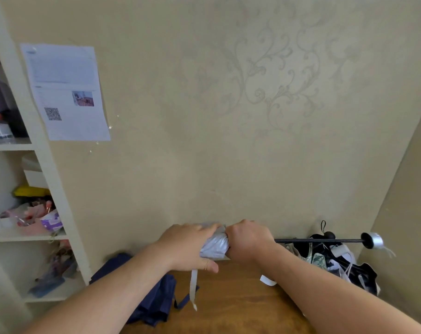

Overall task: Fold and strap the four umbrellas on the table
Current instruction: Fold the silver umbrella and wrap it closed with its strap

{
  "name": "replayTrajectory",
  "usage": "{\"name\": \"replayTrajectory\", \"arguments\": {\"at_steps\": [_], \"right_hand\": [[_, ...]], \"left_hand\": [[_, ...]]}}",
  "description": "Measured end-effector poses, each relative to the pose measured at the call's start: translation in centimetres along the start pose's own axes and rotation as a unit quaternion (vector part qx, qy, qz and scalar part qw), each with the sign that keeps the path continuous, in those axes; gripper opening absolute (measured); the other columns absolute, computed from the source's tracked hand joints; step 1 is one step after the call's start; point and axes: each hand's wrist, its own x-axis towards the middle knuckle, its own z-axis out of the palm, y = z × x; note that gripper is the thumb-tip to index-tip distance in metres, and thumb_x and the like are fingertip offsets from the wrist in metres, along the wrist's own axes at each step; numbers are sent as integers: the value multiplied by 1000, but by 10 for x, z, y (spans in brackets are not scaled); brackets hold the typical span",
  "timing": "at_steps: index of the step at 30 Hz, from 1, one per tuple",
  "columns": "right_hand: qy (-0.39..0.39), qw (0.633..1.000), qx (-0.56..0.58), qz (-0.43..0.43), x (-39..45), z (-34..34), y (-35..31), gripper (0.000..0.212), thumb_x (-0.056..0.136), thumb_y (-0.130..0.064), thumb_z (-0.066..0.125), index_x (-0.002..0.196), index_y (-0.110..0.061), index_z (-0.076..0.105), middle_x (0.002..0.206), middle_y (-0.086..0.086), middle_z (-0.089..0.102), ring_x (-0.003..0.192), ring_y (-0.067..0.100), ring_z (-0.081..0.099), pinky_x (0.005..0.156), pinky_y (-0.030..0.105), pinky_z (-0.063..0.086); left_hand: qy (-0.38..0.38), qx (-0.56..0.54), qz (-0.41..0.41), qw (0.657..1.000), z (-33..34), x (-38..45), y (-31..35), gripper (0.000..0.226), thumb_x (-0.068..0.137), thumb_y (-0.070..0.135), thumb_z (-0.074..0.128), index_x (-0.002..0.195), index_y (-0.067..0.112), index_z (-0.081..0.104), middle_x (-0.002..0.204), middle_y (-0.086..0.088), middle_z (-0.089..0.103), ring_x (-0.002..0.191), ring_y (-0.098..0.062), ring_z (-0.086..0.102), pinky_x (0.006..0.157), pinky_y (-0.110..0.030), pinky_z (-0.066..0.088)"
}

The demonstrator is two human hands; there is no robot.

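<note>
Both hands work on the silver umbrella (pixel 214 244), held just above the far edge of the wooden surface (pixel 240 304): the left hand (pixel 190 247) wraps its fingers round the bunched canopy, and the right hand (pixel 249 241) has its fingers curled tight on the end nearest the extended shaft (pixel 317 240). The strap (pixel 193 289) hangs loose below the silver umbrella, so this one looks gathered but not yet fastened. Left of it the navy umbrella (pixel 154 302) lies loosely collapsed, and to its right a dark patterned heap (pixel 337 263) waits; most work seems left.
</note>
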Motion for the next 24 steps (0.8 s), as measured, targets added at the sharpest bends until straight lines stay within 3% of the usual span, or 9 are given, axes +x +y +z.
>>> {"name": "replayTrajectory", "arguments": {"at_steps": [2,4,7,12,15,17,19,21,24], "right_hand": [[-6,999,37,7,2,-3,6,18,92,-36,54,99,-23,63,106,8,69,96,32,67,78,39,56],[-15,997,73,14,4,-5,10,22,91,-44,56,82,-24,53,95,5,68,86,29,64,73,36,53],[-48,991,123,11,6,-6,8,31,91,-45,61,75,-20,52,77,-1,61,71,21,57,59,31,43],[-82,960,266,29,9,-3,12,36,82,-43,75,76,-14,54,70,-1,52,62,19,42,58,32,34],[-106,946,307,16,5,-4,16,34,80,-40,80,78,-17,55,71,-6,53,62,16,45,59,28,36],[-155,944,290,-17,0,-14,23,34,79,-43,82,101,-26,64,91,-13,64,81,12,61,72,26,48],[-193,942,273,-41,-2,-29,30,65,77,-51,82,134,-36,55,123,-16,60,109,14,63,93,31,52],[-154,943,295,-31,1,-40,26,71,81,-57,76,144,-40,50,135,-13,54,116,14,59,95,32,49],[-72,968,232,-59,10,-41,3,46,85,-67,67,121,-38,63,114,-12,66,104,14,62,91,37,52]], "left_hand": [[68,68,7,995,6,1,-7,89,82,75,65,155,38,30,138,3,58,124,-25,57,100,-43,46],[174,127,19,976,14,3,-16,53,82,52,75,126,30,55,103,4,63,94,-24,63,79,-38,45],[234,155,-8,960,22,3,-29,40,54,21,86,84,24,60,68,7,52,61,-23,54,61,-33,36],[260,163,-22,952,15,3,-34,40,44,10,83,75,23,62,60,6,49,54,-24,50,58,-32,41],[249,147,-30,957,10,2,-29,47,30,3,84,66,24,62,54,6,46,46,-21,45,46,-20,23],[247,142,-26,958,8,2,-27,48,26,0,83,61,24,60,51,5,44,42,-21,42,48,-17,18],[242,139,-22,960,8,2,-28,48,26,-1,83,61,24,59,51,5,44,40,-21,41,48,-16,17],[226,142,-28,963,10,4,-27,48,28,1,85,61,23,59,51,5,45,40,-20,41,49,-17,13],[206,143,-27,968,11,8,-18,49,31,5,91,66,23,64,54,5,50,41,-21,46,46,-20,16]]}}
